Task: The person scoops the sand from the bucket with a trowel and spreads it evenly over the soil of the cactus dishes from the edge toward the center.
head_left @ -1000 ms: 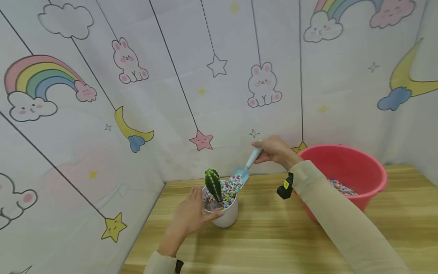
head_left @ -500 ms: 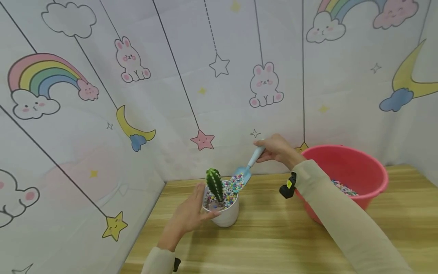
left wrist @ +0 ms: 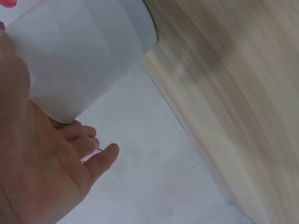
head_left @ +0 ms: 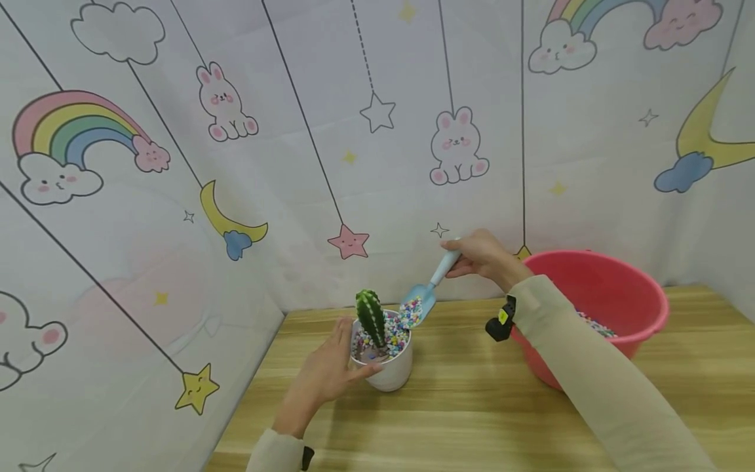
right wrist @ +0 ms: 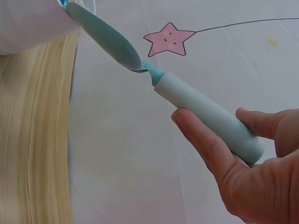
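A green cactus [head_left: 370,318] stands in a white flower pot [head_left: 393,375], among small multicoloured beads [head_left: 392,344]. My left hand [head_left: 327,366] holds the pot from the left, thumb along its near rim and fingers at its far side. In the left wrist view, the pot's wall [left wrist: 88,51] hides some fingers. My right hand [head_left: 480,255] pinches the pale handle of a light-blue hand trowel [head_left: 442,270] between thumb and fingers. The trowel's blade tilts down to the pot's right rim, with beads [head_left: 411,311] on it. From the right wrist view, the blade's underside [right wrist: 110,42] shows.
A large pink-red bucket [head_left: 643,308] stands to the right, beneath my right forearm, with more beads [head_left: 596,324] inside. Everything rests on a wood-grain table [head_left: 460,419]. A white cloth backdrop [head_left: 307,177] printed with cartoons rises close behind and at the left.
My right hand has shifted slightly to the right with the trowel. Fewer beads lie on the blade now. The left hand stays at the pot.
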The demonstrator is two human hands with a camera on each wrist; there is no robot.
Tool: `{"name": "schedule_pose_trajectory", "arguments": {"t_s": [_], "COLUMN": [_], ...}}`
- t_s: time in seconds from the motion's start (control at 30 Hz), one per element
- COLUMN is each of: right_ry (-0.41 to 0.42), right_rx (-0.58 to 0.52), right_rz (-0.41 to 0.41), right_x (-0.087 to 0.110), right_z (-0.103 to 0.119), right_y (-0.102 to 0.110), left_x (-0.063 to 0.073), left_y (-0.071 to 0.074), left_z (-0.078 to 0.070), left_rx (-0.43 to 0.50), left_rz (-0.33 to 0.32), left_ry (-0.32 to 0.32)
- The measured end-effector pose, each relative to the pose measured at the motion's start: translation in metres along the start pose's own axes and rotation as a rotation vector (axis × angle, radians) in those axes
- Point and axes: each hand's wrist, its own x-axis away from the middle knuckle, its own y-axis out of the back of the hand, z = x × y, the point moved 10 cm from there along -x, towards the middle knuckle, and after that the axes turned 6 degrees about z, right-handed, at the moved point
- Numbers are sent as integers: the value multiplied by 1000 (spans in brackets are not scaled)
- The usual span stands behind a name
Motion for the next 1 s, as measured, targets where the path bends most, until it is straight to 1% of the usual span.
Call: {"name": "schedule_pose_trajectory", "arguments": {"t_s": [0.1, 0.27, 0.47, 0.73, 0.83, 1.0], "right_ry": [8, 26, 48, 61, 51, 34], "right_rx": [10, 19, 35, 44, 42, 9], "right_rz": [-4, -1, -12, -18, -18, -4], "right_x": [1, 2, 4, 3, 2, 0], "right_z": [2, 6, 12, 12, 9, 4], "right_y": [0, -1, -3, -5, -6, -9], "left_x": [1, 1, 2, 2, 3, 3], "left_y": [0, -3, -4, -5, -5, -3], "left_z": [-1, -1, -2, -4, -4, -5], "left_rx": [-2, -13, -1, 16, 12, 5], "left_rz": [1, 23, 16, 9, 4, -9], "left_ry": [11, 54, 73, 74, 73, 72]}}
